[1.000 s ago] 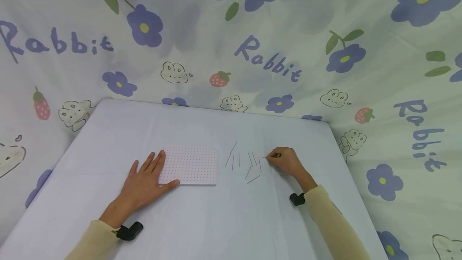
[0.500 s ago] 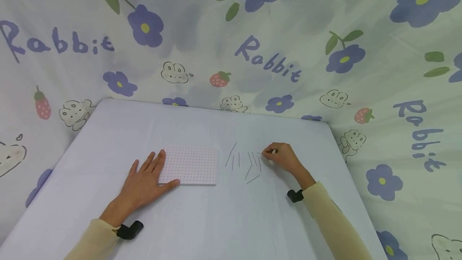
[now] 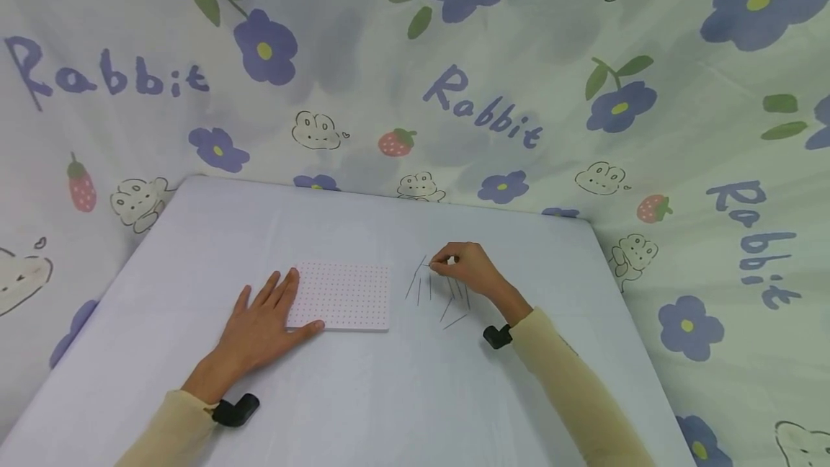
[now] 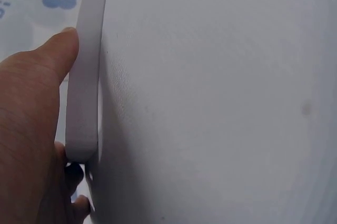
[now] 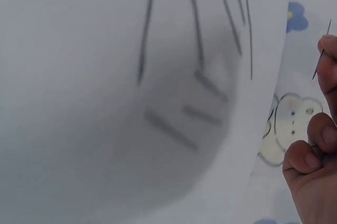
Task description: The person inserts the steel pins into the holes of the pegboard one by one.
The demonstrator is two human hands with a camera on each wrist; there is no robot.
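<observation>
In the head view a white board (image 3: 344, 295) dotted with a grid of small marks lies left of the table's middle. My left hand (image 3: 259, 326) rests at its left edge with fingers extended. In the left wrist view, the thumb (image 4: 60, 50) touches the board's side wall (image 4: 87, 92). My right hand (image 3: 470, 265) is raised over the table, right of the board. Between thumb and forefinger it pinches a thin dark pin (image 5: 320, 58). Several similar thin pins (image 3: 418, 290) lie scattered below it, some partly hidden by the hand.
A white cloth covers the table (image 3: 363, 395). Behind it and at the sides hangs a fabric curtain (image 3: 363, 63) printed with flowers and rabbits. Black wrist cameras (image 3: 236, 411) are strapped at both sleeves.
My right hand has moved left, carrying its pin from the right side of the scattered pins toward the board. The left hand stays at the board's edge.
</observation>
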